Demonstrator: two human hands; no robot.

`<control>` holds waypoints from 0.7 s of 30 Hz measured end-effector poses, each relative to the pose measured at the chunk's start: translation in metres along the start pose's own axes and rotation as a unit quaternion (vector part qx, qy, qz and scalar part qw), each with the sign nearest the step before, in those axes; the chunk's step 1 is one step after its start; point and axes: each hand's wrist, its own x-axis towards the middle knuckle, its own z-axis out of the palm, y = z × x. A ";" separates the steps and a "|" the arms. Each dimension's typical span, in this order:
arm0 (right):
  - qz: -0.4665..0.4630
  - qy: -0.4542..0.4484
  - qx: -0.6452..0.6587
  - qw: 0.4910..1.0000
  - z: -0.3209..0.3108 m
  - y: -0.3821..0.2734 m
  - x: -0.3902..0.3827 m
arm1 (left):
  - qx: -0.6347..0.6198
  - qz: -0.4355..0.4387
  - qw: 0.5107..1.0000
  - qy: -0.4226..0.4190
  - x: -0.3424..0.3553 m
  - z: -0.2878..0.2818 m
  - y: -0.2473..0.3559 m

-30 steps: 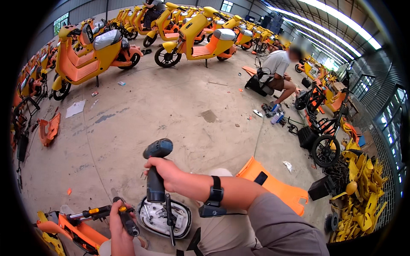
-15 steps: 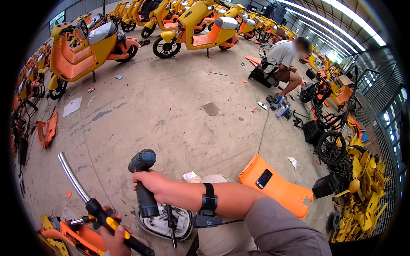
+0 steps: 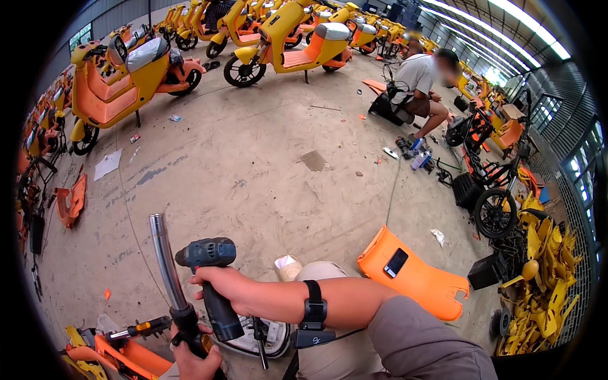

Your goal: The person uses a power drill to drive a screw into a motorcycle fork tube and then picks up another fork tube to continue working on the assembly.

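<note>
My left hand [image 3: 195, 360], low in the picture, is wrapped round the black and yellow lower end of a chrome tube [image 3: 167, 263]. The tube stands nearly upright, its free end up. My right hand [image 3: 218, 282] grips a cordless drill [image 3: 212, 252] by its handle; the drill's nose points left toward the tube, with a small gap between them. Below the drill a black and silver rod [image 3: 261, 345] slants over a white-lined, dark-rimmed shell [image 3: 275, 335], partly hidden by my forearm.
An orange panel [image 3: 421, 282] with a phone [image 3: 396, 262] on it lies at right. Yellow plastic parts [image 3: 538, 285] are heaped beyond. An orange scooter body part [image 3: 136, 354] lies lower left. A person [image 3: 418, 82] sits farther off near a row of yellow scooters [image 3: 297, 50].
The chrome tube has swung right and more upright, closer to the drill. The drill has turned in my right hand so its nose points left.
</note>
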 end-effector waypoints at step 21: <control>0.039 -0.066 0.057 0.995 -0.004 -0.008 -0.020 | -0.083 -0.041 0.992 -0.081 0.007 -0.005 -0.003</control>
